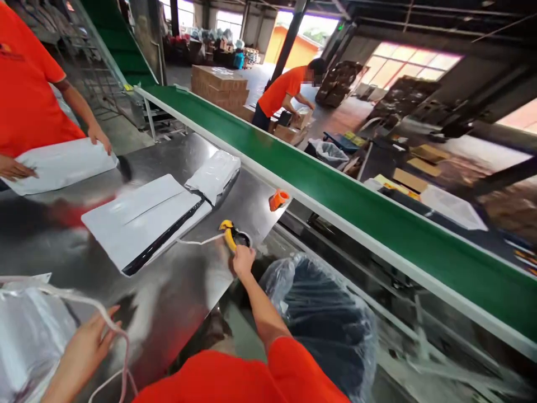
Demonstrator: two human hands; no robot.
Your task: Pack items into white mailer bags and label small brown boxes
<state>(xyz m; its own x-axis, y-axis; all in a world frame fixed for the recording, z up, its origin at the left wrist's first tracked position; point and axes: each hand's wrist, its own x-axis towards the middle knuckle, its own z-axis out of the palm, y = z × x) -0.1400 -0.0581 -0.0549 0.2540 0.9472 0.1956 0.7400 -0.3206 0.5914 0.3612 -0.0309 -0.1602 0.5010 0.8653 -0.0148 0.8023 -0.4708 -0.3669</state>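
Observation:
My right hand (244,261) is closed on a yellow-and-black handheld tool (230,235) with a dark round part, over the metal table's edge. A thin white line, like a cord or strip, runs left from the tool to a flat white mailer bag (138,215) with a black band. Beyond that lies a second, crumpled white parcel (215,172). At lower left, my left hand (90,341) has its fingers stretched out and apart. A pale pinkish cord (100,308) loops across it, beside a clear-and-white plastic-covered bundle (31,336).
An orange tape dispenser-like object (278,200) sits at the table corner. A bin lined with clear plastic (323,319) stands at my right. Behind runs a green conveyor belt (335,190). At left, a co-worker's hands hold a white parcel (62,165); another person bends over cartons (289,131).

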